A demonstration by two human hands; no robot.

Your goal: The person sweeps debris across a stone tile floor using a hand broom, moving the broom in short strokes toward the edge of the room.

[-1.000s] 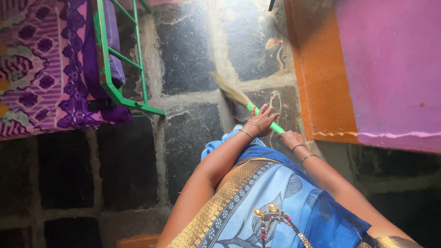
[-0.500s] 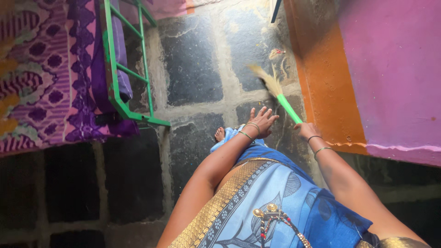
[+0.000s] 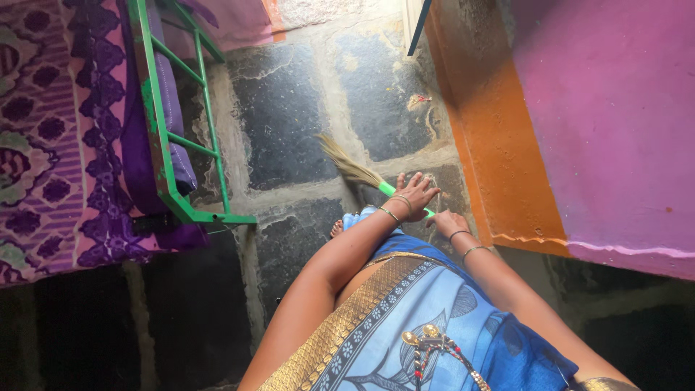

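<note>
A grass broom (image 3: 347, 166) with a bright green handle lies low across the dark stone floor (image 3: 282, 123), its straw end pointing up and to the left. My right hand (image 3: 447, 221) is shut around the lower end of the green handle. My left hand (image 3: 414, 193) rests over the handle higher up, fingers spread, wrist in thin bangles. Part of the handle is hidden under that hand. My blue and gold clothing fills the bottom of the view, and toes of my foot (image 3: 337, 229) show below the broom.
A green metal bed frame (image 3: 165, 137) with purple patterned bedding (image 3: 65, 137) stands at the left. An orange and magenta wall (image 3: 579, 123) runs along the right. A small red scrap (image 3: 418, 99) lies on the floor near the wall.
The broom swung from the right near the orange wall back to the left and lower. My left hand came down onto the handle again, and the view tilted slightly.
</note>
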